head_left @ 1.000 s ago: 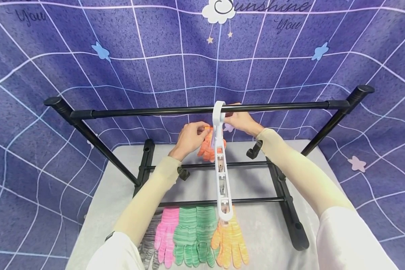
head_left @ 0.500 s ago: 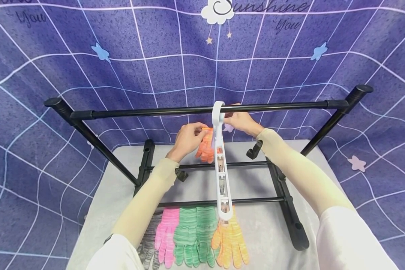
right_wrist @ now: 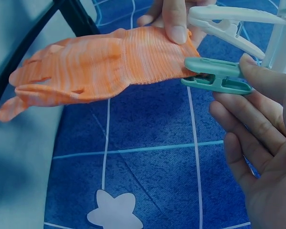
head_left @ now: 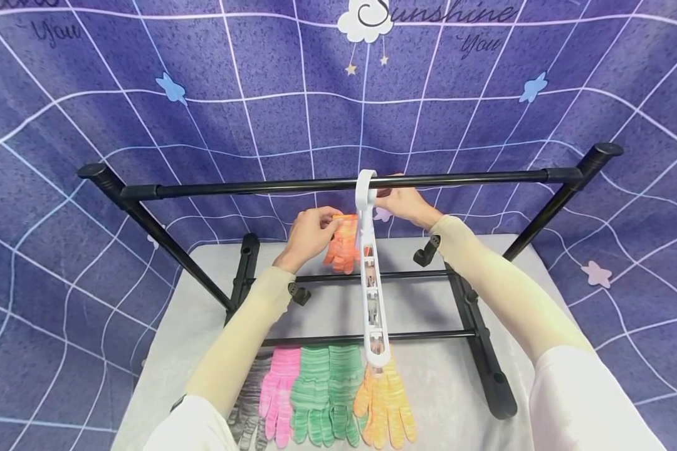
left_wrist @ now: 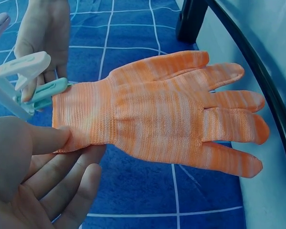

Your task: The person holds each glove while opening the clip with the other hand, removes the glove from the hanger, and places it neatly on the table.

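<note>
An orange knit glove (left_wrist: 152, 114) is stretched out in the left wrist view, its fingers pointing right. My left hand (head_left: 309, 235) pinches its cuff between thumb and fingers. A green clothespin (right_wrist: 217, 76) meets the cuff's other corner, its tips overlapping the edge. My right hand (head_left: 406, 203) pinches the clothespin's handle end with thumb and fingers. The clothespin is beside a white clip (right_wrist: 233, 21) near the white hanger (head_left: 367, 275). In the head view the hanger and bar hide part of my right hand.
The hanger hooks over the black bar (head_left: 259, 186) of a rack. On the grey surface lie a pink glove (head_left: 279, 394), green gloves (head_left: 310, 388), a yellow-orange glove (head_left: 386, 401) and a dark grey glove (head_left: 250, 401). A patterned blue curtain (head_left: 203, 125) surrounds the rack.
My left hand has shifted slightly left with the glove's cuff, and the glove shows more to the left of the hanger. My right hand has barely moved.
</note>
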Available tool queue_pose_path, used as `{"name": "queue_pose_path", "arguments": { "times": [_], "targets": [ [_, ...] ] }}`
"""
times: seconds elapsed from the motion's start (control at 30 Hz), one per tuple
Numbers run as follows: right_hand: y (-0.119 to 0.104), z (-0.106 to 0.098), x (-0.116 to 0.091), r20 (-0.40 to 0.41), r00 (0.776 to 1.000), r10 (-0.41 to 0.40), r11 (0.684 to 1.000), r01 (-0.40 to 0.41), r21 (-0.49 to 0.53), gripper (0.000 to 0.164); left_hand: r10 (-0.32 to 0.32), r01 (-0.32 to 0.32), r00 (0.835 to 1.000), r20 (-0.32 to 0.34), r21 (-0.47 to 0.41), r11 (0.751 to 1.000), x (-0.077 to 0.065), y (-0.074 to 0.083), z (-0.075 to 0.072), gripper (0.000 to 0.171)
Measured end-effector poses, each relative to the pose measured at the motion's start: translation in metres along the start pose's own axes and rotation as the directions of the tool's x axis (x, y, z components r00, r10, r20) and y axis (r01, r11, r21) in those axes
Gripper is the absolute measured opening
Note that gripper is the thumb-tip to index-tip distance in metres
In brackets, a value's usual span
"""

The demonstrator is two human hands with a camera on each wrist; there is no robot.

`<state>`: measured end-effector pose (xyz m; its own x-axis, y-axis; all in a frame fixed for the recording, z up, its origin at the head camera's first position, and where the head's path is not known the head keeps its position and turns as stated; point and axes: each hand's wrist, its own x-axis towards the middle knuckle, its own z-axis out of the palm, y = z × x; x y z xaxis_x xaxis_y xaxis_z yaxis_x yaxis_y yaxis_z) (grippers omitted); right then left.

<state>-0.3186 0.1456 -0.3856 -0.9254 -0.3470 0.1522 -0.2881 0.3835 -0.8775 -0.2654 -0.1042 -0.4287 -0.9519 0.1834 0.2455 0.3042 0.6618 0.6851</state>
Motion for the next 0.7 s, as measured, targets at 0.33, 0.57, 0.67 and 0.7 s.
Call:
{"name": "queue_pose_path", "arguments": {
  "times": [0.33,0.57,0.67,0.7],
  "targets": [
    [-0.001,0.000,-0.001,-0.008,1.000,-0.014,0.999,0.014,-0.030,0.023,0.012,-0.013,1.000,-0.027,-0.036,0.999,-0.007,-0.005,-0.008,0.021],
    [-0.002,0.001,-0.004,-0.006,1.000,0.015,0.998,-0.016,-0.063,0.026,0.007,-0.008,1.000,-0.024,-0.040,0.999,-0.014,-0.006,-0.012,0.023],
    [-0.002,0.002,-0.004,0.000,1.000,0.014,0.997,-0.014,-0.073,0.026,0.005,-0.006,1.000,-0.019,-0.041,0.999,-0.018,-0.005,-0.015,0.022],
    [-0.002,0.002,-0.004,0.002,1.000,0.016,0.997,-0.015,-0.075,0.026,0.004,-0.005,1.000,-0.017,-0.044,0.999,-0.020,-0.005,-0.015,0.021]
  ]
}}
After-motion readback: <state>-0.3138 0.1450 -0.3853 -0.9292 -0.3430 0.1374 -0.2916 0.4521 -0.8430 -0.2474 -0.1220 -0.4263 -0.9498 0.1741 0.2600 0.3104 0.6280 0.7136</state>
